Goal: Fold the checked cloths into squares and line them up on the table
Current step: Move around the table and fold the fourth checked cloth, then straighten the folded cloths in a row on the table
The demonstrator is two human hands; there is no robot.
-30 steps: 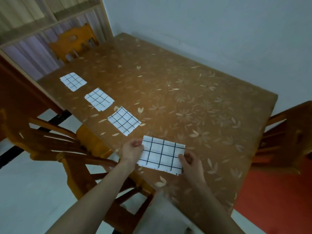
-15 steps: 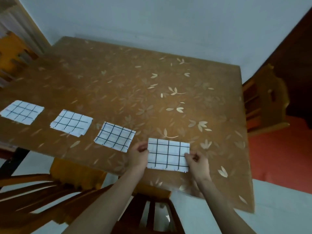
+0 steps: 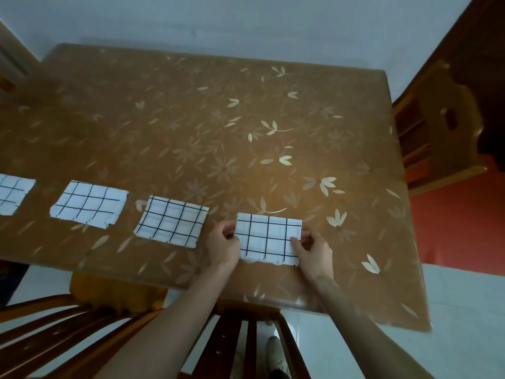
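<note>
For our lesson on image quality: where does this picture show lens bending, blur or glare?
Head view: the table edges bow from the wide lens; the far-left cloth is cut off and soft; the held cloth is sharp; dim, even light, faint sheen only.

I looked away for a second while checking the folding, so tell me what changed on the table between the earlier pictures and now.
Mostly the camera swung right, so the row now runs across the view. The cloth in hand went from a wide rectangle to nearly square. The left hand and right hand still pinch its two sides. The three folded cloths on the table lie as before, the farthest now cut off at the left edge.
</note>
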